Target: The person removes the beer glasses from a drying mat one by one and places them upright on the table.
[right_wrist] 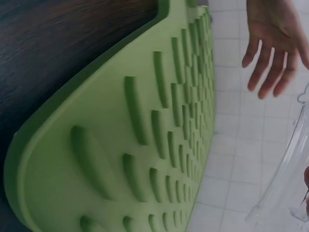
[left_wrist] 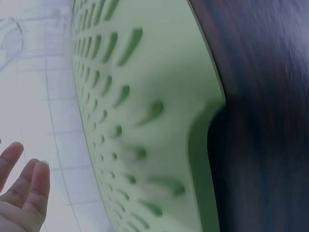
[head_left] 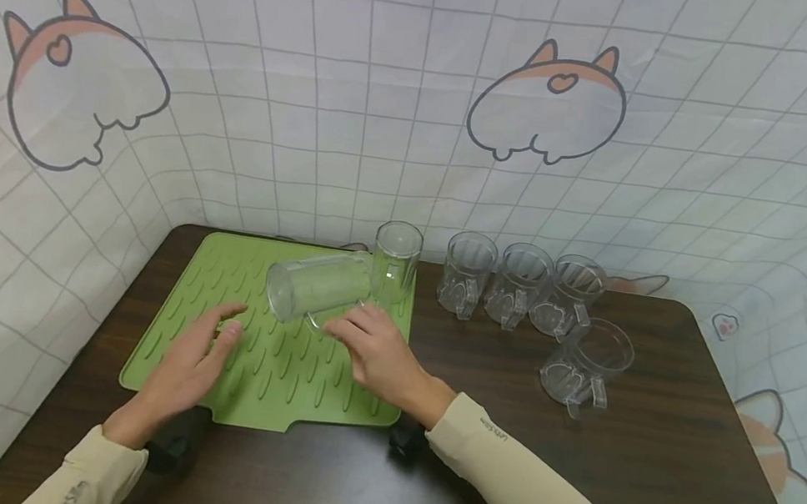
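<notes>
A clear mug (head_left: pixel 320 282) lies tilted on its side above the green drying mat (head_left: pixel 266 386), its wide end toward the left. My right hand (head_left: pixel 379 354) grips this mug by its handle. Left of it, my left hand (head_left: pixel 189 360) hovers over the mat's left part with fingers spread and nothing in them. In the right wrist view the held mug (right_wrist: pixel 289 169) shows at the right edge, with the left hand (right_wrist: pixel 275 48) apart from it. Just behind the held mug, another clear mug (head_left: pixel 396 264) stands upright at the mat's back right corner.
Right of the mat, three clear mugs stand in a row at the back of the dark wooden table (head_left: pixel 468 462), the nearest to the mat being this mug (head_left: pixel 466 272). A further mug (head_left: pixel 586 363) stands in front of them. A patterned cloth (head_left: pixel 418 136) hangs behind the table.
</notes>
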{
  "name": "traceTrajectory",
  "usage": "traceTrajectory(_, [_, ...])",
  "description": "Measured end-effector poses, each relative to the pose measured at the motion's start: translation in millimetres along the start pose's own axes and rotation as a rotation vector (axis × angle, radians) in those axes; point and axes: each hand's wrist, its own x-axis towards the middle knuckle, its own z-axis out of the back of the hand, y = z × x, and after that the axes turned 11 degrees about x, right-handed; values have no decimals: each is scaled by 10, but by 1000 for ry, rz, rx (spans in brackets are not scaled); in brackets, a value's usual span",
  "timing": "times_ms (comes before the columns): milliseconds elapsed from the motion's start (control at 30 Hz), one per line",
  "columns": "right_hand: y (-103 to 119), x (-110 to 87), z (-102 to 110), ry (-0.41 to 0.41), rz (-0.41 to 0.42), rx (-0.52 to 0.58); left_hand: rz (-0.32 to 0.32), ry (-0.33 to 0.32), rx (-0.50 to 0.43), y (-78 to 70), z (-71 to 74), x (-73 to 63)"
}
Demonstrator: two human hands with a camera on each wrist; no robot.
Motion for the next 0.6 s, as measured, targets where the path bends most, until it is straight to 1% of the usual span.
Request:
traceTrajectory(67, [2,-6,-10,5,37,-52,-5,-25,-24,-25,-26,-7])
traceTrajectory(133, [10,-8,-15,6,64,-81,-16,-59,-43,-55,-52,-10])
traceTrajectory(267, [34,-9,-13,21,86,-120,-38,-112,-143,-126,-115,-7])
traceTrajectory(367, [50,-34,-9,46,83,-159,-32,-117,-232,-202,-161,8])
traceTrajectory(500, [61,-70,-2,68,75,-209,10,-108,-324,-310,-212,48])
traceTrajectory(600, [60,-85,7,76,80,-237,34,-107,-394,-350,-255,86])
